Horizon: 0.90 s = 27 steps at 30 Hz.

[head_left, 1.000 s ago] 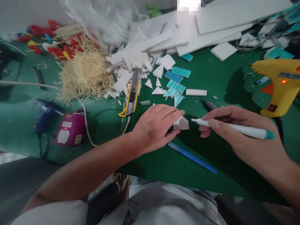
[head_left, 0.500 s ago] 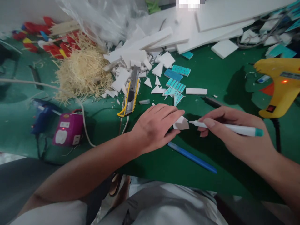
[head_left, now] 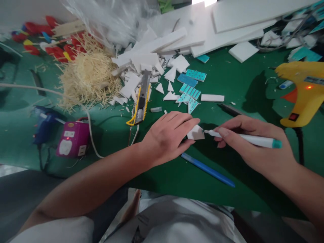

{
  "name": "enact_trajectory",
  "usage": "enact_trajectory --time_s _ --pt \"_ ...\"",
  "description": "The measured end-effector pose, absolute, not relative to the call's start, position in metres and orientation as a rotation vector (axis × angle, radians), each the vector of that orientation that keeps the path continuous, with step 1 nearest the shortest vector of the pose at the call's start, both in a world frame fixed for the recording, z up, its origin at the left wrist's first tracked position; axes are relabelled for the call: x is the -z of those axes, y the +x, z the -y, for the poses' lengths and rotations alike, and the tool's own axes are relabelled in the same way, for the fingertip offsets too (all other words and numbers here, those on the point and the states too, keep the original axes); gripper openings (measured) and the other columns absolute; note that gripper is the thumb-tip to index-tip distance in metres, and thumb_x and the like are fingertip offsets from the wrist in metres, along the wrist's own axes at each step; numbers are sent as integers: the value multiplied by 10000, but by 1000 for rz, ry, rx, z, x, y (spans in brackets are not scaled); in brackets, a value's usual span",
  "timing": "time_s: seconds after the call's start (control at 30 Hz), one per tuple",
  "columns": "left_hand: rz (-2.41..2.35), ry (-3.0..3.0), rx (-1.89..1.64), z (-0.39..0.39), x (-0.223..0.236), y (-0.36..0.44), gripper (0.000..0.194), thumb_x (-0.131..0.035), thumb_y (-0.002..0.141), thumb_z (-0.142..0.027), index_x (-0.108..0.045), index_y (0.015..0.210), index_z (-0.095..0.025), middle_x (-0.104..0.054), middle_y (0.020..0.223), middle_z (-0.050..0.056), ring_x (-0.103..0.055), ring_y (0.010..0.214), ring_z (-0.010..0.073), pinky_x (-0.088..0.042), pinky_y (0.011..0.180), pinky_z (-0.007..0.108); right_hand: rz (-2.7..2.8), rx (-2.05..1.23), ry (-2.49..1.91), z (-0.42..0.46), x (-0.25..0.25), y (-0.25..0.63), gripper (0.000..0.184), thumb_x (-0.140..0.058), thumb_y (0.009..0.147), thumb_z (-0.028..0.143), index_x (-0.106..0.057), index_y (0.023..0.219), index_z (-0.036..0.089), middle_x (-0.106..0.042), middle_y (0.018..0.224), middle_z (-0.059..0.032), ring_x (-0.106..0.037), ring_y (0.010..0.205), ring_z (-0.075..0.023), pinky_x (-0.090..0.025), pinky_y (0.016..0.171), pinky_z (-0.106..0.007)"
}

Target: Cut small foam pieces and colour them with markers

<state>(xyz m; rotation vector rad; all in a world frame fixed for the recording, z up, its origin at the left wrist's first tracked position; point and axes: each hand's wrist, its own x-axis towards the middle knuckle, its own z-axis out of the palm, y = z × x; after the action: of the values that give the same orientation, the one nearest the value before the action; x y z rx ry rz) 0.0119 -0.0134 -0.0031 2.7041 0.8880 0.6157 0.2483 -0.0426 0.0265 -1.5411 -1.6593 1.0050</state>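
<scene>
My left hand (head_left: 170, 135) grips a small white foam piece (head_left: 196, 133) between thumb and fingers, which cover its left part. In my right hand (head_left: 249, 145) is a white marker pen (head_left: 255, 139) with a green end, and its tip meets the piece's right edge, where a small dark mark shows. A blue pen (head_left: 209, 170) lies on the table just below both hands. Above them are teal patterned pieces (head_left: 190, 91) and a white strip (head_left: 212, 98). A dark pen-like tool (head_left: 229, 109) rests behind my right fingers.
A yellow box cutter (head_left: 142, 101) leans on white foam scraps (head_left: 131, 84). To the right stands a yellow glue gun (head_left: 301, 91); at left are a purple power adapter (head_left: 73, 139), a blue glue gun (head_left: 45, 125), cables and a straw nest (head_left: 88, 74). White foam boards (head_left: 240, 17) lie behind.
My right hand has moved left, bringing the marker tip from a short gap away to the foam piece's edge. A small dark mark now shows there. My left hand stays in place.
</scene>
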Motion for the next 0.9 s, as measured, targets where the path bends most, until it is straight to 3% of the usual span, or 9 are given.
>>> enact_trajectory --time_s 0.73,0.9 --pt "-885 2695 -611 13 1 11 351 -610 1019 -255 -633 1320 -75 -732 1244 159 -684 1149 288 -572 981 415 1650 -1088 -1587 44 -24 252 238 -672 878 372 -709 674 256 -706 575 8 -592 451 -130 -417 410 -243" --pt "-894 2698 -627 14 1 11 332 -598 1026 -251 -630 1312 -84 -736 1243 159 -689 1143 281 -577 982 425 1638 -1141 -1592 43 -28 252 269 -665 882 417 -681 669 253 -701 568 1 -641 485 -147 -477 453 -243"
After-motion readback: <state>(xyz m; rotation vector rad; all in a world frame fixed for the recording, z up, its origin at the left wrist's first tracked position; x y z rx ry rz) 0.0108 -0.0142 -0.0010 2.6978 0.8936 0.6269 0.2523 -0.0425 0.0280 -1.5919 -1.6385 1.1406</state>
